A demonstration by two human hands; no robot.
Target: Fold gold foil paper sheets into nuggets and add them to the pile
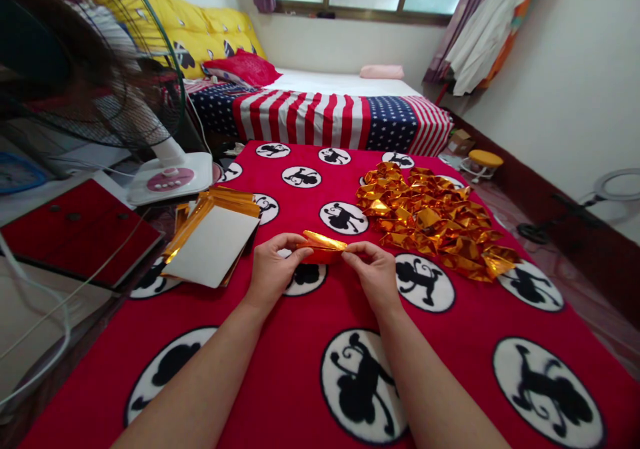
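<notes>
A folded piece of shiny gold-orange foil paper (325, 242) is stretched between both hands above the red cloth. My left hand (275, 262) pinches its left end between thumb and fingers. At the right end, my right hand (373, 269) pinches it the same way. Left of the hands lies a stack of foil sheets (233, 199) with a pale rectangular sheet (213, 244) on top. A large heap of folded gold foil pieces (430, 216) rests to the right, beyond my right hand.
The red cloth (290, 369) has white circles with black monkey figures. A fan (170, 176) stands at the left beside a dark red panel (75, 229). A bed (325, 116) is behind, a yellow stool (485, 159) at the right.
</notes>
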